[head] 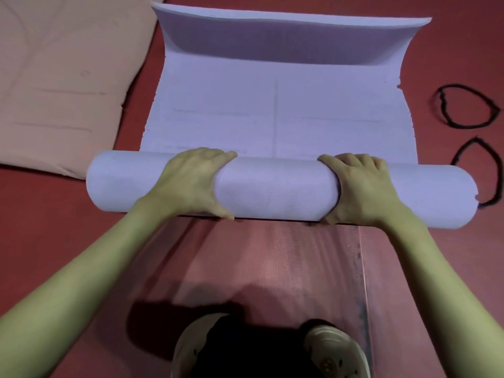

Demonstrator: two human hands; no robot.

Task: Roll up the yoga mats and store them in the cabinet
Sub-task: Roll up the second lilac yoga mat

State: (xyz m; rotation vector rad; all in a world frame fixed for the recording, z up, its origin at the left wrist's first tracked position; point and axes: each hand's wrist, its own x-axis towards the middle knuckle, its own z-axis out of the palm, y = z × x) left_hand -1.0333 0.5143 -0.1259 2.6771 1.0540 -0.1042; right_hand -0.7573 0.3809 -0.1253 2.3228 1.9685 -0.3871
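Shoes cut off below, hands gripping half-rolled mat

The fingertips of the left hand and the right hand curl over the far side of the lavender roll and drop out of sight. Both forearms run off the lower corners of the frame. The beige mat is cut by the upper left edges. At the right edge the lower black loop is partly cropped and slips behind the roll's end. The shoes are cut off at the bottom edge.
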